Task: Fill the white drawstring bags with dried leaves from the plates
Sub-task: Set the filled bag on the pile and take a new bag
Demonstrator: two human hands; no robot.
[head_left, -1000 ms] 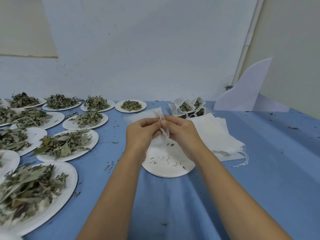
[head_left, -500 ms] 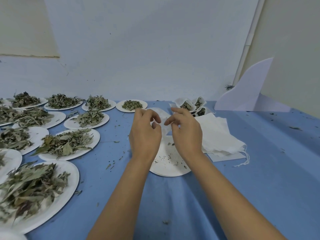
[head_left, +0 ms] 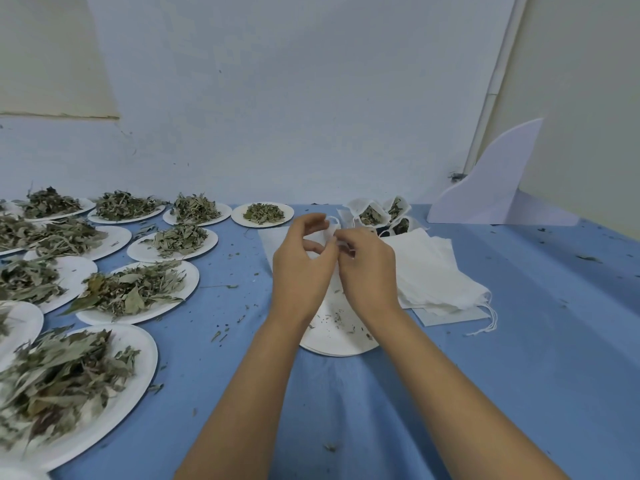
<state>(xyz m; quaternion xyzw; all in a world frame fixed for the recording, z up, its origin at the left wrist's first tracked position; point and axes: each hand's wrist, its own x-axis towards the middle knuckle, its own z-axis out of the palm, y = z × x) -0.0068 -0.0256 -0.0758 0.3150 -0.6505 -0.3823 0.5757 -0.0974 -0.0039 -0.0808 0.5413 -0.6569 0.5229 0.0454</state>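
Blue tablecloth (head_left: 519, 358) from edge to edge, pale wall behind, and the action is dead centre. Left hand (head_left: 301, 271) and right hand (head_left: 370, 268) meet at the top of a thin white drawstring bag (head_left: 329, 233), each with curled fingertips pinching its hem and nothing else in either grip. How far the mouth is parted, I can't tell; the fingers hide it. The bag hangs just above a paper plate (head_left: 332, 351) that carries only crumbs.

Heaped plates of dried leaves (head_left: 135, 289) fill the left side, a stack of flat empty bags (head_left: 433, 271) lies just to the right, and a few filled bags (head_left: 372, 214) stand at the back.

This looks like the opening step, so here's what counts. Each pinch wants one layer of hem, not the cord, since tugging the cord would likely cinch the mouth shut. Spread the two sides wide and stay over that plate so any spill lands there. Then, probably, one hand holds the mouth while the other goes for leaves, and gently, because they look brittle.
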